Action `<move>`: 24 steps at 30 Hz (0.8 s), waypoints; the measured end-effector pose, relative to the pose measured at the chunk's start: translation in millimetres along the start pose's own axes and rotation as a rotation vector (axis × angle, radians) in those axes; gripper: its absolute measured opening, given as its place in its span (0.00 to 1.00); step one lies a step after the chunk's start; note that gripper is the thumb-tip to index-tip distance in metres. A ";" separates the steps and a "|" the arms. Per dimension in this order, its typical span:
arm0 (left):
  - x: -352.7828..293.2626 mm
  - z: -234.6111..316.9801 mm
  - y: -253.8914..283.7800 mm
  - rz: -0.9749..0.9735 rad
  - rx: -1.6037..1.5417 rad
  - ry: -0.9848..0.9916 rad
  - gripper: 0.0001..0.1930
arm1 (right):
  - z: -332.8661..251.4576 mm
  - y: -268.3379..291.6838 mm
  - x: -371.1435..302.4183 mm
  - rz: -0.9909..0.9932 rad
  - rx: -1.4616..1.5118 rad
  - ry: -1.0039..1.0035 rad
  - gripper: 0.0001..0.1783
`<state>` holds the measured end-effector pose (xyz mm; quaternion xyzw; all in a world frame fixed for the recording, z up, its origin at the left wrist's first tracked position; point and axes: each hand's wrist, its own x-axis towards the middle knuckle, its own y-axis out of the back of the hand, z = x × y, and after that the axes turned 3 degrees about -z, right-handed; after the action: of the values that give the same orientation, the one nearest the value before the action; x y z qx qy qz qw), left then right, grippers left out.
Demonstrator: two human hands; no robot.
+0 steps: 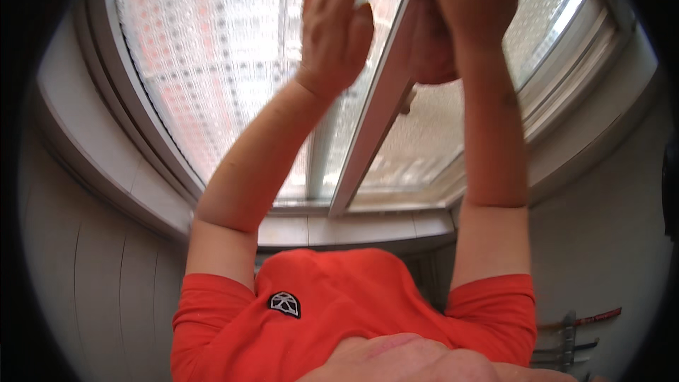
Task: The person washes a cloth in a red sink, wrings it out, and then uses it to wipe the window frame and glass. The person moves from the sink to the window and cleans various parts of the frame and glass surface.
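Observation:
Both my arms reach up in front of a window with patterned glass (226, 64). My left hand (336, 39) is raised near the left pane, open, its fingers stretched upward and nothing seen in it. Whether it touches the glass I cannot tell. Higher up and to the right, my right hand (486, 0) is closed on a bunched, pinkish-brown cloth (431, 49). The cloth hangs down beside my wrist, in front of the upright window frame (378, 110). The top of the cloth and some fingertips are cut off by the upper edge of the picture.
A pale tiled sill (353, 229) runs below the window. Light walls (106, 262) close in on both sides. At the lower right, a wall rack (568, 336) holds several thin items, one of them with a red handle (600, 317).

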<state>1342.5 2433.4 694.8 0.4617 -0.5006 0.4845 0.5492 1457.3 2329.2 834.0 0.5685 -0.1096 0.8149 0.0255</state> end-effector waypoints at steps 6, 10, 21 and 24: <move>-70.1 24.0 -9.3 -0.213 -0.271 0.059 0.23 | -78.5 64.9 -248.0 -0.306 -0.013 -0.317 0.28; -185.5 40.4 1.3 -0.570 -0.013 0.010 0.25 | -131.9 97.8 -374.5 -0.499 0.323 -0.547 0.25; -373.1 63.2 26.5 -1.202 -0.089 0.235 0.21 | -185.1 199.2 -530.1 -1.460 0.326 -0.580 0.26; -377.1 69.0 50.6 -1.095 -0.118 0.381 0.23 | -194.3 201.4 -512.7 -1.172 0.330 -0.564 0.31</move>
<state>1274.1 2343.8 324.9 0.5268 -0.1074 0.1756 0.8247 1425.4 2215.8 261.8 0.7218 0.3407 0.4925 0.3470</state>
